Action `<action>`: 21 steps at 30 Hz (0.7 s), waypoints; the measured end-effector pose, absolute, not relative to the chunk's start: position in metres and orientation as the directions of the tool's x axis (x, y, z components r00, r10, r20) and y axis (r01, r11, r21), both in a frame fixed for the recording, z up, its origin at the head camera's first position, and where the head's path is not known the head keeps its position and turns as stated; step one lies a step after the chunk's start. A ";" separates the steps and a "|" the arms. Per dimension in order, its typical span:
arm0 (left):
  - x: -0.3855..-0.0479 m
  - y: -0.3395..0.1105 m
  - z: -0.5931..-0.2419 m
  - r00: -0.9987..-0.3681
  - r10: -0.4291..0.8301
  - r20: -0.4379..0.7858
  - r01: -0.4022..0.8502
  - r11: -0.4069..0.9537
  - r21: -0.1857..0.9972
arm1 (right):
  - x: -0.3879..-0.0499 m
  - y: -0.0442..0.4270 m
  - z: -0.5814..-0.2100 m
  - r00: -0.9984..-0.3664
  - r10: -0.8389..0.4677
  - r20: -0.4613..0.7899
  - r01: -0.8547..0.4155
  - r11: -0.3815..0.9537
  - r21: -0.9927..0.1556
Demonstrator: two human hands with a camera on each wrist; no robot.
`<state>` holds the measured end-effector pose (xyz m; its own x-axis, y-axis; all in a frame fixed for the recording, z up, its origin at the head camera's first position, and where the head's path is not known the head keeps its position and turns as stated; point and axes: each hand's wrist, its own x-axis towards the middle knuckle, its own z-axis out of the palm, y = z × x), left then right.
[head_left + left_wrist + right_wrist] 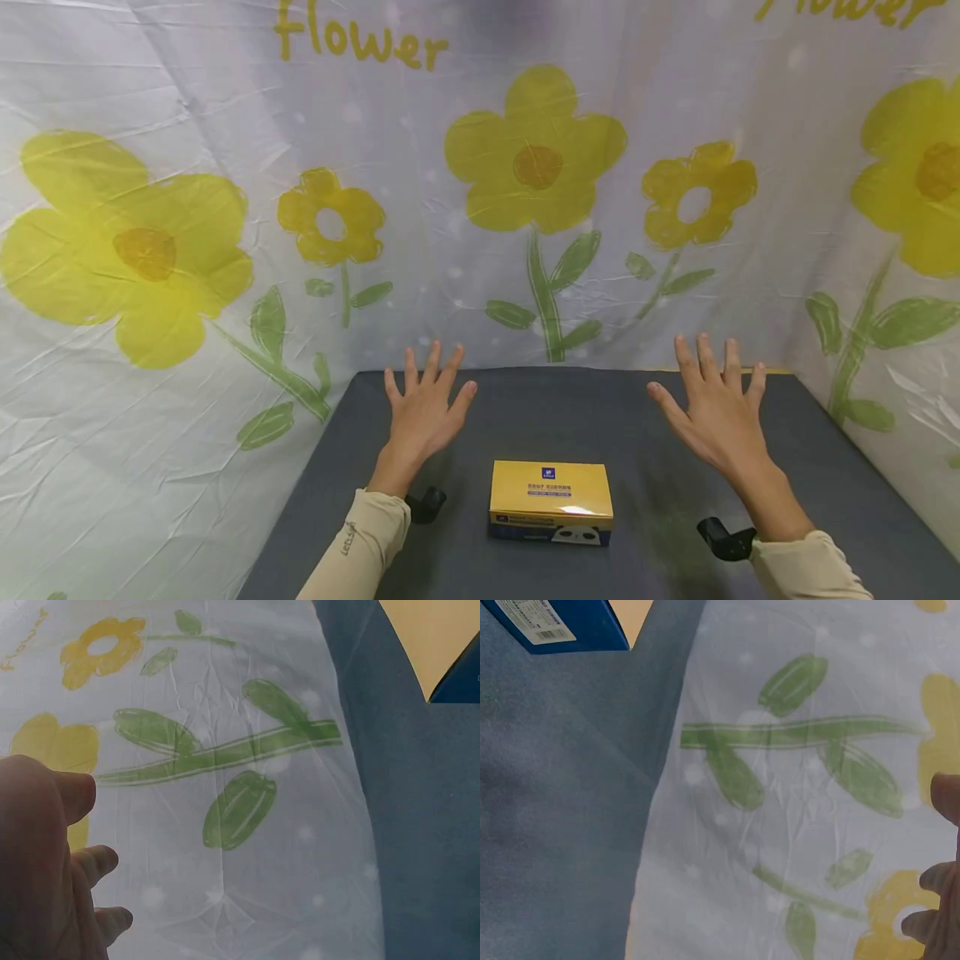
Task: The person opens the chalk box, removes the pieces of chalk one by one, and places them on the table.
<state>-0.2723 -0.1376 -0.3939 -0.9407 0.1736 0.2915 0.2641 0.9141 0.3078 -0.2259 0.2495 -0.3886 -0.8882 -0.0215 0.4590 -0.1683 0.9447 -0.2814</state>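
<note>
A yellow-and-blue oblong cardboard box (pixel 551 502) sits on a dark-grey table (pixel 555 417), the left hand (pixel 423 414) and right hand (pixel 722 417) spread wide and empty either side, beyond it. Handling seems not begun; taking it would call for both coming inward, though their height is hard to judge.

Head view. Left sleeve (pixel 358 546), 7 o'clock: cream, small dark lettering (pixel 348 538) starting "Lets", remainder unclear. Right sleeve (pixel 804 568), 4 o'clock: cream, cuff edge puckered. Left camera (pixel 427 505): black, angular, at wrist's 3 o'clock. Right camera (pixel 726 542): black, angular, at wrist's 9 o'clock.
</note>
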 end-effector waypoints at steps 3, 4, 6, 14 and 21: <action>-0.271 -0.138 -0.395 -0.942 0.171 0.288 0.267 0.902 0.339 | -0.224 0.249 -0.389 -0.894 -0.034 0.448 -0.181 0.940 -0.290; -0.271 -0.139 -0.396 -0.943 0.170 0.287 0.268 0.899 0.348 | -0.223 0.249 -0.390 -0.895 -0.038 0.445 -0.187 0.937 -0.296; -0.270 -0.139 -0.397 -0.943 0.167 0.287 0.270 0.889 0.370 | -0.222 0.249 -0.391 -0.893 -0.047 0.447 -0.204 0.928 -0.311; -0.267 -0.139 -0.408 -0.935 0.151 0.321 0.288 0.853 0.436 | -0.217 0.246 -0.404 -0.838 -0.071 0.540 -0.307 0.881 -0.360; -0.262 -0.137 -0.423 -0.937 0.132 0.324 0.278 0.843 0.460 | -0.215 0.241 -0.423 -0.802 -0.085 0.591 -0.369 0.849 -0.378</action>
<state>-0.2622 -0.1372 -0.4227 -0.9368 0.1323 0.3239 0.2782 0.8432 0.4600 -0.2148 0.2406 -0.4228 -0.8021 -0.0850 0.5911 -0.3687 0.8490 -0.3783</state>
